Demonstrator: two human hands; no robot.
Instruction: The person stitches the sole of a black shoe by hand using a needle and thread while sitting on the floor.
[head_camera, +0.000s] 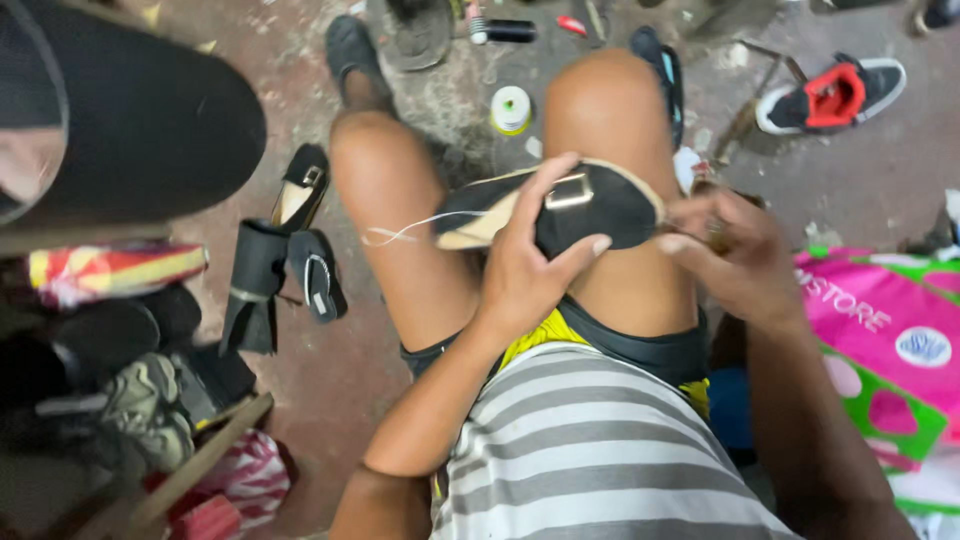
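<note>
I sit with bare knees, a black flat shoe (600, 205) with a tan rim and a metal buckle lying across my lap. My left hand (530, 260) wraps around the middle of the shoe, fingers over its upper. My right hand (725, 250) is closed at the shoe's right end, pinching a small brownish tool; what exactly it is stays unclear. A white thread (400, 232) trails from the shoe's left end over my left thigh.
A matching black flat shoe (300, 185) and black sandals (290, 275) lie on the floor at left. A spool (511, 108) stands between my feet. A red-and-black sneaker (835, 95) is at top right, a pink and green bag (890, 340) at right, piled shoes at lower left.
</note>
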